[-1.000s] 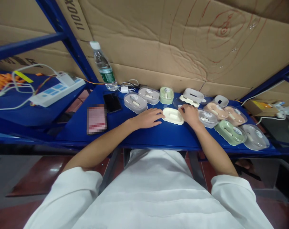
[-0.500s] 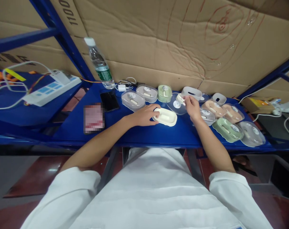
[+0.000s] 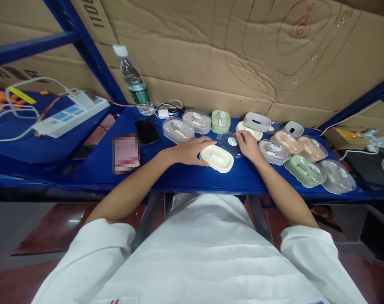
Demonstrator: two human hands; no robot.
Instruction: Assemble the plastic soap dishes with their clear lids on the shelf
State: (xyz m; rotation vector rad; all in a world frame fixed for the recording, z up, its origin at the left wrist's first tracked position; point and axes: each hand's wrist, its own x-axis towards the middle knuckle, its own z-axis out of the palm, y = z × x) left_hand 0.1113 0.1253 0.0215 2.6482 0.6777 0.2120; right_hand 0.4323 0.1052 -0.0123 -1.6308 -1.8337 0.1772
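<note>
Two bare hands are working above the blue table (image 3: pixel 185 180): the left hand (image 3: pixel 192 152) is clamping the left end of a cream tray (image 3: pixel 216 158), lying mid-length towards the front edge, between parted thumb and fingers. The right hand (image 3: pixel 247 144) is touching the clear lid (image 3: pixel 229 145) just behind; I can't tell whether it's pinching.

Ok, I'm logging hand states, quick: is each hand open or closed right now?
Left hand: closed on the cream tray's left end.
Right hand: at the clear lid's edge; grip can't be told.
</note>
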